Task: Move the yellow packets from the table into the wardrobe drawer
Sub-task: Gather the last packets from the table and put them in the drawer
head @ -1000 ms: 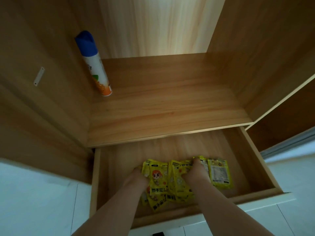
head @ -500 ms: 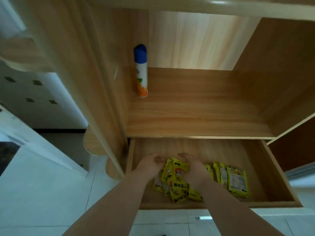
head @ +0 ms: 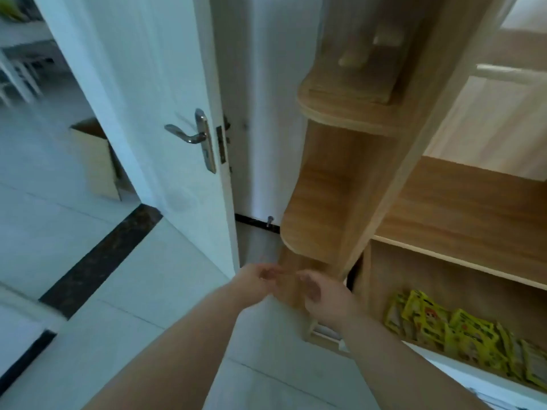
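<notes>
Several yellow packets (head: 455,332) lie in a heap inside the open wardrobe drawer (head: 381,279) at the lower right. My left hand (head: 257,276) and my right hand (head: 322,294) are out of the drawer, held close together to its left in front of the wardrobe's rounded corner shelves. Both hands are empty, with the fingers loosely apart. The picture is blurred by motion. No table is in view.
The wooden wardrobe (head: 444,202) fills the right side, with rounded corner shelves (head: 340,110) at its left end. A white door (head: 165,113) with a metal handle (head: 192,137) stands open on the left. A cardboard box (head: 94,161) sits beyond it on the white tiled floor.
My hands have let go of the packets and come out of the drawer to the left. My view has swung left from the drawer toward the door.
</notes>
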